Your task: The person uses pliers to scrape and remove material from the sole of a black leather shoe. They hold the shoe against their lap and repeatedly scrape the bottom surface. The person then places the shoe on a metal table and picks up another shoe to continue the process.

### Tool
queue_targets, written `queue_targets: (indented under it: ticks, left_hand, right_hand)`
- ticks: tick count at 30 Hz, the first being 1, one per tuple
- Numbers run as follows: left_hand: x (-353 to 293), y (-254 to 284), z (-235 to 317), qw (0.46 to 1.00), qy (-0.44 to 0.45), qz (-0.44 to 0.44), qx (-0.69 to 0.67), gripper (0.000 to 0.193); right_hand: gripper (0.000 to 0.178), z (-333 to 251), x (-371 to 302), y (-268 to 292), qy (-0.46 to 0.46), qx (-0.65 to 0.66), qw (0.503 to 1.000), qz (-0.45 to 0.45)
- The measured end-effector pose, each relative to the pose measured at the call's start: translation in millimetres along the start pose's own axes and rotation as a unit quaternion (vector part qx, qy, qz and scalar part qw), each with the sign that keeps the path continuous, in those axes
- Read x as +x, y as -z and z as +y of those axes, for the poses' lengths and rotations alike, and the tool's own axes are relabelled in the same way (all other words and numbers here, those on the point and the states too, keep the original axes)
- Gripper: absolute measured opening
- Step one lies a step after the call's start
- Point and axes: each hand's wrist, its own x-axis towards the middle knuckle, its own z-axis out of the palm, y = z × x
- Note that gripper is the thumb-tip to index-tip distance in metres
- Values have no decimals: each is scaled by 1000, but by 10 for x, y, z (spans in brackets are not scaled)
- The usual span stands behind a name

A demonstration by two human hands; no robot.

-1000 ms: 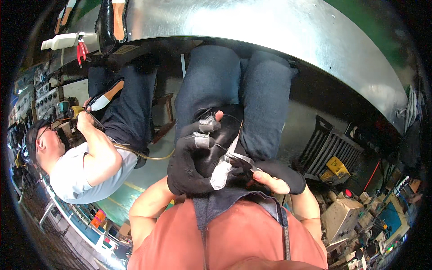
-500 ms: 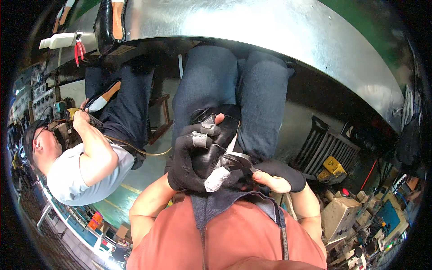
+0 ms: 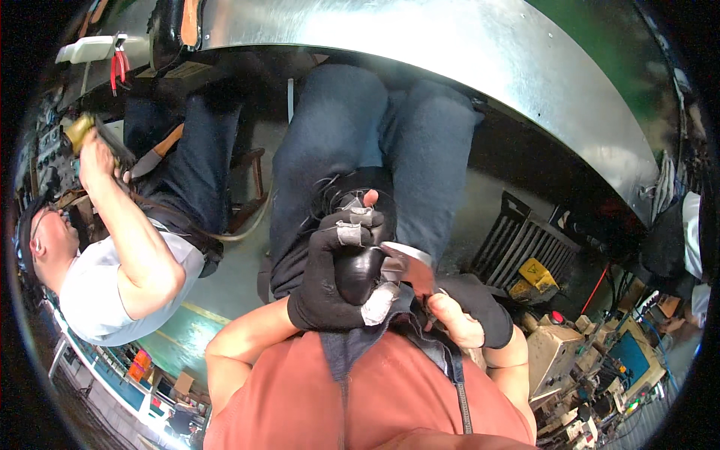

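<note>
A black leather shoe lies on my lap between my thighs, its smooth rounded end toward my body. Around it from the left closes my left hand, in a black glove, with grey tape on fingers and white wrapping on the thumb. My right hand, gloved with a bare thumb, grips a knife with a broad shiny metal blade. The blade lies against the shoe's right side, close to my left thumb. My palm hides the knife's handle. Dark laces show at the shoe's far end.
A metal bench curves ahead, bearing another black shoe and red-handled pliers at its left. A seated co-worker holds a yellow-ended tool. To the right stand a dark slatted chair and a yellow box.
My right hand has turned the knife, so the blade's broad face now shows. My left hand has shifted slightly on the shoe. The co-worker's hand with the yellow-ended tool has risen.
</note>
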Motion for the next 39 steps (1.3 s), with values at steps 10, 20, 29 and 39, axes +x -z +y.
queue_targets:
  ticks: [10,20,29,39]
  left_hand:
    - [-36,20,-49,999,-25,0,28,77]
    - [-7,35,47,1000,-1,6,27,70]
    - [-135,114,-40,999,28,10,15,77]
    - [-85,168,-117,1000,-11,-1,15,76]
  right_hand:
    - [30,-72,-1,-20,-26,-56,998,7]
    - [29,-28,49,-107,10,-79,997,23]
    - [32,-122,72,-129,-61,-30,997,23]
    - [27,20,15,-247,22,-19,992,120]
